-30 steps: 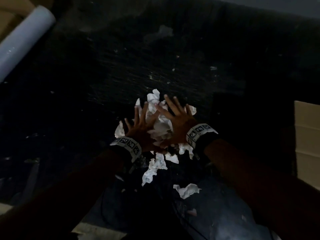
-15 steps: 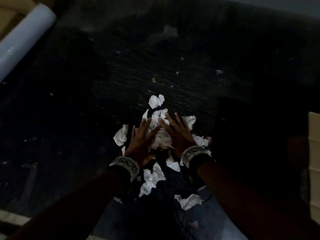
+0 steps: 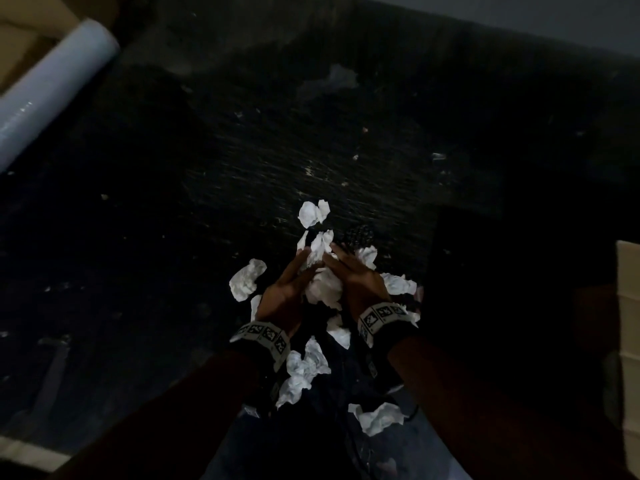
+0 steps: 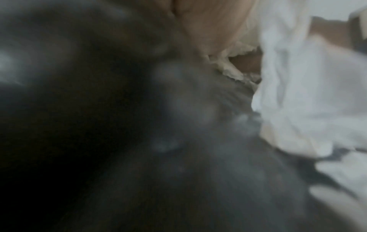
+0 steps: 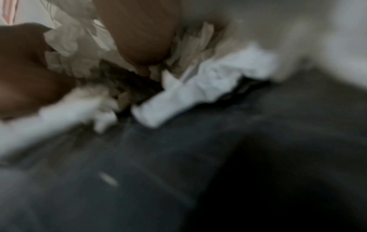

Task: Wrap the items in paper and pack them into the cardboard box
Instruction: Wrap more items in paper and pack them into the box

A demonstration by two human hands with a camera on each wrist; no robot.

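Both hands, left hand (image 3: 282,296) and right hand (image 3: 360,282), are drawn nearer, straight fingers pressed around crumpled paper (image 3: 323,289), which should be cupped firmly from underneath.

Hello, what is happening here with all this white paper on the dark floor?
A person is gathering crumpled white paper between both hands. The left hand and right hand press the wad from either side, fingers fairly straight. More crumpled pieces lie scattered around on the dark surface. A cardboard box edge shows at the far right; nothing seems packed yet. What the paper wraps cannot be told.
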